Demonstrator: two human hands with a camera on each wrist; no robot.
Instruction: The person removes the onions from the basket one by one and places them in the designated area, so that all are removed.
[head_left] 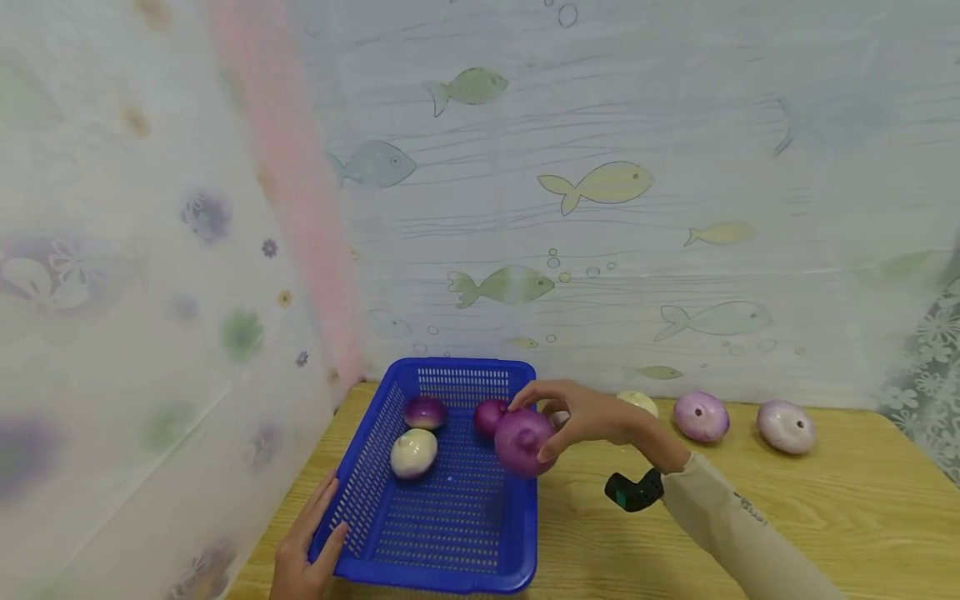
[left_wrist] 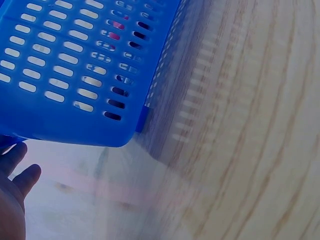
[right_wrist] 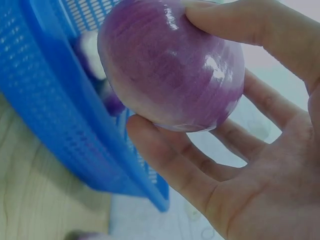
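My right hand (head_left: 592,415) grips a purple onion (head_left: 522,443) between thumb and fingers. It holds the onion over the right rim of a blue plastic basket (head_left: 517,575). Seen from the right wrist, the onion (right_wrist: 170,70) is glossy, and the thumb and fingertips press on its skin. Inside the basket lie a white onion (head_left: 413,454), a dark purple onion (head_left: 425,413) and another purple onion (head_left: 489,417), partly hidden behind the held one. My left hand (head_left: 303,546) rests at the basket's left rim near the front corner, fingers fairly straight.
Along the back of the wooden table (head_left: 637,550), right of the basket, stand a pale onion (head_left: 637,403), partly behind my right wrist, a purple-white onion (head_left: 701,417) and a whitish-purple onion (head_left: 786,427). A fish-patterned curtain (head_left: 600,250) hangs behind; another curtain (head_left: 150,333) is at left.
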